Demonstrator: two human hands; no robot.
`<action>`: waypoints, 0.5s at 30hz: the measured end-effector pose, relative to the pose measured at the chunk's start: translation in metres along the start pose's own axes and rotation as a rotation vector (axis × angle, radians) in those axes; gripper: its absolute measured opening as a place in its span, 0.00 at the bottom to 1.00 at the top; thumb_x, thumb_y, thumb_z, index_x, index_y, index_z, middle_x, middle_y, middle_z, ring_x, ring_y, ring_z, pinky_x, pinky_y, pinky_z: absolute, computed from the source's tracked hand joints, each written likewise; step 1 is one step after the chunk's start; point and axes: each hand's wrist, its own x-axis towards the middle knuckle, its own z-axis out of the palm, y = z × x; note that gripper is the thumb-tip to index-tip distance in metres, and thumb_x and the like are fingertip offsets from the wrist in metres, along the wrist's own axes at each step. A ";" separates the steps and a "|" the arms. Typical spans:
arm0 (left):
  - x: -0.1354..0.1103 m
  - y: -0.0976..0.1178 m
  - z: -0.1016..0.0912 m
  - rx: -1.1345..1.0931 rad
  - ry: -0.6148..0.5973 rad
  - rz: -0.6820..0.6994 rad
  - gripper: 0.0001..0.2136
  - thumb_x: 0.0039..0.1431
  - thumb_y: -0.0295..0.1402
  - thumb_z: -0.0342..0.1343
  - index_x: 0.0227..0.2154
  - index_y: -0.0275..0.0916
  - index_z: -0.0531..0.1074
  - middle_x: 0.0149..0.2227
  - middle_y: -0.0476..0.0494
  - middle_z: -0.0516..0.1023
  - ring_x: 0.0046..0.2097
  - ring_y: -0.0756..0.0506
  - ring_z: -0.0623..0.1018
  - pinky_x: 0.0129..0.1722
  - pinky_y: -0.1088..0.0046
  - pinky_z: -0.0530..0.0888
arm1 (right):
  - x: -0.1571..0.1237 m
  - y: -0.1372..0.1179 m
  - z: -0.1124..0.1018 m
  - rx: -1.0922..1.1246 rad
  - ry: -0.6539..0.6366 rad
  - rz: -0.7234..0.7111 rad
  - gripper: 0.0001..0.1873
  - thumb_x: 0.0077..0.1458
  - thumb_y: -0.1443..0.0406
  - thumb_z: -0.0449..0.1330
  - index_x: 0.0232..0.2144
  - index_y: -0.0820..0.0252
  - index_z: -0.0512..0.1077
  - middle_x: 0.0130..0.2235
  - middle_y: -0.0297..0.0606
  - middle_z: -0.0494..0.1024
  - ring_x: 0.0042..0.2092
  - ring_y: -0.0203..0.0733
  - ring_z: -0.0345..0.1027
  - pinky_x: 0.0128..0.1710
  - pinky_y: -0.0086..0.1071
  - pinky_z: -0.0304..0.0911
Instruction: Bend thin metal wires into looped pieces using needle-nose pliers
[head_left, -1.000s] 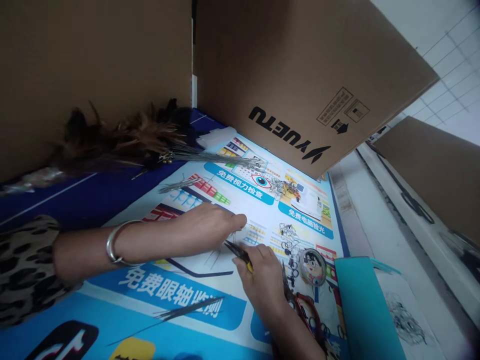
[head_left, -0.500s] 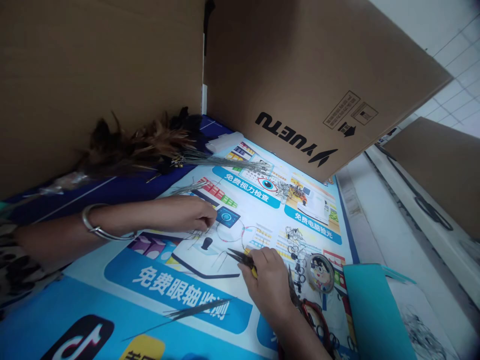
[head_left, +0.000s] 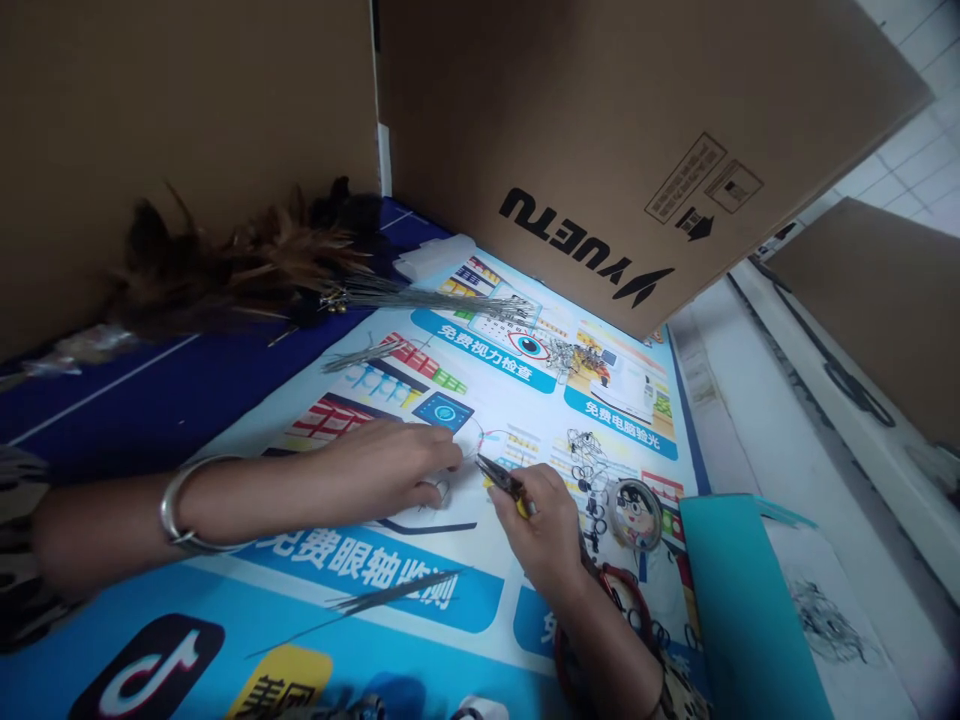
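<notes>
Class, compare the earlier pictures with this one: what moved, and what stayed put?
The left hand, drawn back half a second ago, has slid forward again; the right hand has brought the pliers up until their tips nearly meet the left fingertips. It still grips them. The feathers and the round tin lie as before.

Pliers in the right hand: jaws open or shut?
Shut, it seems: the pliers in the right hand taper to one tip, no gap visible.

The worktop is covered by a printed poster (head_left: 360,590) over dark blue cloth (head_left: 150,400) and walled in by brown cardboard sheets (head_left: 187,120) — one stamped YUETU (head_left: 600,130). White tiles (head_left: 926,130) are seen at right.
</notes>
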 end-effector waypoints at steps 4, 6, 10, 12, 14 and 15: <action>0.003 0.003 0.003 0.025 -0.038 0.002 0.07 0.55 0.30 0.60 0.38 0.41 0.75 0.41 0.41 0.78 0.40 0.38 0.78 0.35 0.68 0.67 | 0.000 0.000 0.000 0.023 -0.007 0.008 0.10 0.60 0.58 0.59 0.34 0.59 0.74 0.34 0.40 0.75 0.38 0.41 0.68 0.36 0.32 0.64; 0.005 0.001 0.004 0.000 -0.049 0.008 0.06 0.55 0.29 0.60 0.37 0.41 0.75 0.41 0.42 0.79 0.40 0.39 0.78 0.36 0.69 0.68 | 0.000 0.000 0.001 0.027 -0.006 0.007 0.10 0.60 0.59 0.59 0.34 0.59 0.74 0.34 0.40 0.75 0.38 0.41 0.68 0.37 0.32 0.64; 0.005 -0.001 0.008 -0.023 -0.038 0.014 0.03 0.57 0.30 0.58 0.34 0.41 0.75 0.38 0.43 0.79 0.39 0.41 0.78 0.36 0.70 0.68 | -0.001 0.001 0.002 0.027 -0.008 -0.004 0.10 0.60 0.58 0.59 0.34 0.59 0.74 0.34 0.39 0.75 0.38 0.41 0.67 0.36 0.32 0.63; 0.004 -0.001 0.008 -0.039 -0.014 0.020 0.03 0.58 0.31 0.57 0.34 0.41 0.75 0.38 0.43 0.79 0.39 0.41 0.78 0.37 0.70 0.68 | -0.002 0.002 0.002 0.026 -0.005 -0.014 0.10 0.60 0.58 0.59 0.34 0.59 0.74 0.34 0.39 0.75 0.38 0.42 0.67 0.37 0.32 0.63; 0.002 -0.002 0.007 -0.035 0.006 0.024 0.03 0.58 0.31 0.57 0.34 0.41 0.75 0.38 0.43 0.79 0.38 0.42 0.77 0.37 0.70 0.68 | -0.002 0.002 0.002 0.005 -0.018 -0.027 0.10 0.60 0.59 0.59 0.35 0.59 0.74 0.35 0.40 0.75 0.38 0.42 0.67 0.38 0.33 0.63; 0.001 -0.002 0.006 -0.017 0.006 0.024 0.03 0.58 0.31 0.58 0.34 0.41 0.75 0.38 0.43 0.78 0.38 0.42 0.77 0.36 0.70 0.68 | -0.002 0.002 0.001 -0.024 -0.043 -0.033 0.09 0.59 0.59 0.60 0.36 0.59 0.74 0.36 0.40 0.75 0.39 0.42 0.67 0.38 0.33 0.63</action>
